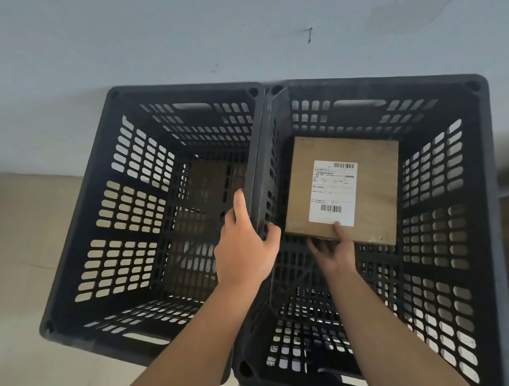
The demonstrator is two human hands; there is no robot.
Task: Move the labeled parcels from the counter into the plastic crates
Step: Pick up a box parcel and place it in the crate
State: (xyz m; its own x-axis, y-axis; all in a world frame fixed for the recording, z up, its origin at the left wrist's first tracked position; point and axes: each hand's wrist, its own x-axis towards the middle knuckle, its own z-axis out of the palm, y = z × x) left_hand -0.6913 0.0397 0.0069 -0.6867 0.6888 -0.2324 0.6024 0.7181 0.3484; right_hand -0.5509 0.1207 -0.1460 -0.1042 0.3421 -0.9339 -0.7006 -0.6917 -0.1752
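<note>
two black slotted crates side by side on a pale tiled floor against a blue-grey wall (173,31). labeled parcel (343,190) lies inside right crate (476,205), right hand (332,250) pinching its near edge. left hand (245,242) grips the shared rims; left crate (74,207).

Two bare forearms reach forward and down, side by side. The left hand (245,248) curls over an edge, thumb on one side, fingers on the other. The right hand (334,250) reaches lower, thumb on top, fingers underneath, pinching.
</note>
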